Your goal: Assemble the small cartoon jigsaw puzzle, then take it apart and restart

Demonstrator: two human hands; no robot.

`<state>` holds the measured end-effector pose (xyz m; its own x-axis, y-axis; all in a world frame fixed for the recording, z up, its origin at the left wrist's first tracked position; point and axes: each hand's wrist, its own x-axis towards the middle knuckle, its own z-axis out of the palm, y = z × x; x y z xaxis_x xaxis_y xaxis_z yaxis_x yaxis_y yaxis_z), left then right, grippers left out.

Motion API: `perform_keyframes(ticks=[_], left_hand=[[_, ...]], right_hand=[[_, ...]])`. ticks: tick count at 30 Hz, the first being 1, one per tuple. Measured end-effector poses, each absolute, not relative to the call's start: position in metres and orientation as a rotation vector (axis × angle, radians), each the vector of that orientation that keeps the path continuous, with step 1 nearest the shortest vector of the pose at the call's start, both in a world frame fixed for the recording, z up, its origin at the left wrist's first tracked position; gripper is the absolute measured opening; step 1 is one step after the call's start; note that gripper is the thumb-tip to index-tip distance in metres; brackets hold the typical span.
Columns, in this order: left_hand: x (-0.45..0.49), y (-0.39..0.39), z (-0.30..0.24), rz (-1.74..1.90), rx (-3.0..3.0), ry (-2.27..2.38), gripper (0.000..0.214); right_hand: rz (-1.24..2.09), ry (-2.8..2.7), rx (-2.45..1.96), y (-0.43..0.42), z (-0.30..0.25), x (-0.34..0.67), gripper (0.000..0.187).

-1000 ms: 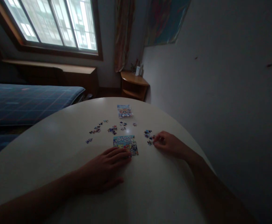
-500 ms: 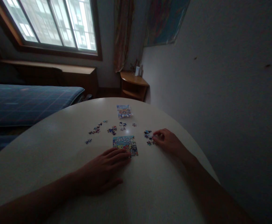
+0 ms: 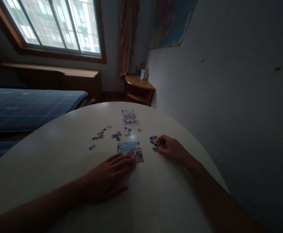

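Observation:
My left hand (image 3: 113, 176) lies flat, its fingertips over the lower left part of a colourful jigsaw puzzle (image 3: 129, 146) with "Bluey" lettering at the top. Its lower edge is partly hidden by those fingers. To the right of the puzzle, my right hand (image 3: 169, 147) bends its fingers and thumb together at a small cluster of loose puzzle pieces (image 3: 152, 139). Whatever is between those fingertips is hidden. More loose pieces (image 3: 116, 136) lie beyond the puzzle, and others (image 3: 99, 136) trail off to the left.
A small printed packet (image 3: 129, 116) lies toward the far side of the round white table (image 3: 65, 155). A bed with a blue checked mattress (image 3: 34, 108) stands at the left. A wooden corner shelf (image 3: 140, 82) is behind the table, and a pale wall (image 3: 216, 106) runs along the right.
My right hand has shifted slightly left, further over the cluster of pieces, and covers more of it. My left hand stays in place on the puzzle.

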<state>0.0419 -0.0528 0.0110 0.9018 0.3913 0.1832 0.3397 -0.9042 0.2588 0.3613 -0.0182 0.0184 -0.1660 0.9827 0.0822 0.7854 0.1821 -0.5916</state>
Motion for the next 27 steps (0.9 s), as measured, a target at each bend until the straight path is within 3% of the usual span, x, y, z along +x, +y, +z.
perform_keyframes(ticks=[9, 17, 27], left_hand=[[0.051, -0.050, 0.000, 0.836, 2.607, 0.918, 0.019], [0.054, -0.046, -0.001, 0.960, 2.569, 0.679, 0.024], [0.053, -0.047, -0.001, 0.957, 2.394, 0.798, 0.014]], right_hand=[[0.870, -1.981, -1.340, -0.041, 0.021, 0.311, 0.025], [1.320, -1.805, -1.150, -0.057, 0.012, 0.278, 0.038], [1.290, -1.852, -1.059, -0.061, 0.016, 0.278, 0.033]])
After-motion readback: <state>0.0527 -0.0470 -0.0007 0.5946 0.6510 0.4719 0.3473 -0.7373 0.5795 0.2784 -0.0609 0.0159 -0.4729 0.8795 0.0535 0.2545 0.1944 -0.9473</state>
